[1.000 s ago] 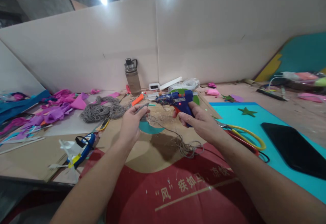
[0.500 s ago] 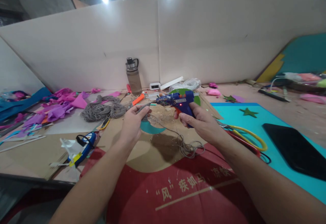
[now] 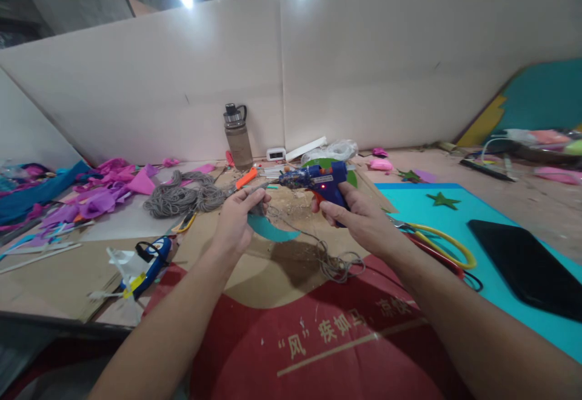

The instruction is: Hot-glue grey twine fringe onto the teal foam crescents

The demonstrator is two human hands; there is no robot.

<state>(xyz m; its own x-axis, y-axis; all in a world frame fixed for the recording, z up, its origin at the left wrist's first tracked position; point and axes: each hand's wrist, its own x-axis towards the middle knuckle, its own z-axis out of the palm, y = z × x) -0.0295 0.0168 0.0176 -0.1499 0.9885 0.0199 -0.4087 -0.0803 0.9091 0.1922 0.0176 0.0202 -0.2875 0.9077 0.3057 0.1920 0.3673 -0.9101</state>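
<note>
The left hand (image 3: pixel 236 215) pinches the upper end of a teal crescent (image 3: pixel 275 231) in its fingers, above the cardboard (image 3: pixel 259 279); grey cord (image 3: pixel 339 266) seems wound there, though the grip hides much. The right hand (image 3: pixel 352 209) has its fingers wrapped around the handle of a blue glue gun (image 3: pixel 331 185), its front end near the left fingertips. The crescent looks light, thin and bendable, best held by its edges; the gun seems rigid, safest by the handle.

Bare forearms (image 3: pixel 173 321), bare wrists (image 3: pixel 225 248), bare fingers (image 3: pixel 255 200)
</note>
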